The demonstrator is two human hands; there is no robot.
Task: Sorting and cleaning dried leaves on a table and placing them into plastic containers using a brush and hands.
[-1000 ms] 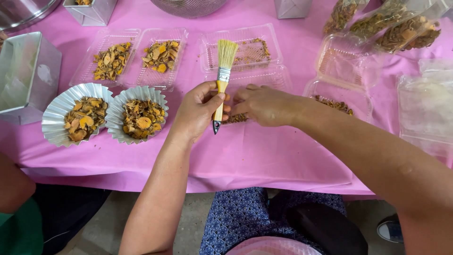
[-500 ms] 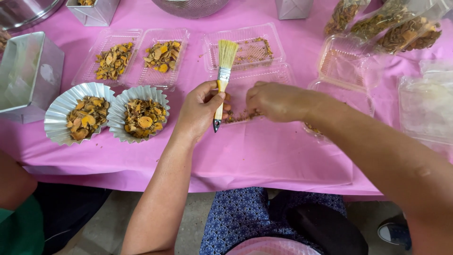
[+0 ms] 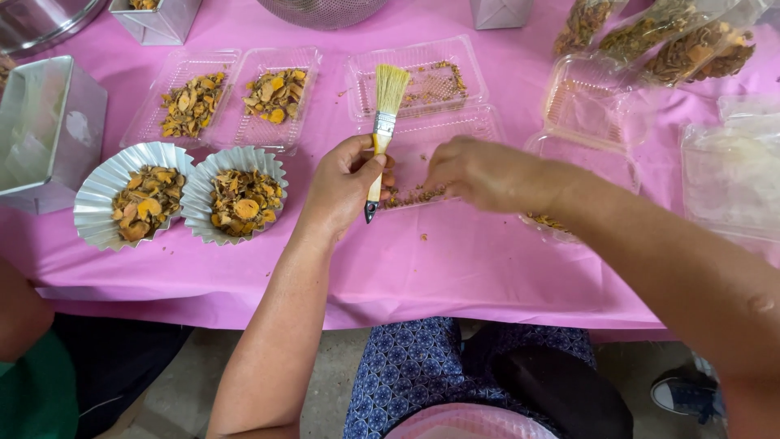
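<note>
While the left hand (image 3: 345, 189) gripped the brush (image 3: 382, 130) by its yellow handle, fingers closed round it, the brush stood with its long axis running away from the bench's near edge, pale bristles at the far end, dark tip toward the person. Just right of that tip lay a small heap of dried bits (image 3: 410, 197) in a clear tray (image 3: 455, 130), and the right hand (image 3: 479, 172), the nearer one, rested over them with curled fingers; whether they pinched anything I could not tell. Left of them, toward the near edge, sat two foil cups (image 3: 97, 203); clear bags (image 3: 682, 41) lay at the far right corner.
</note>
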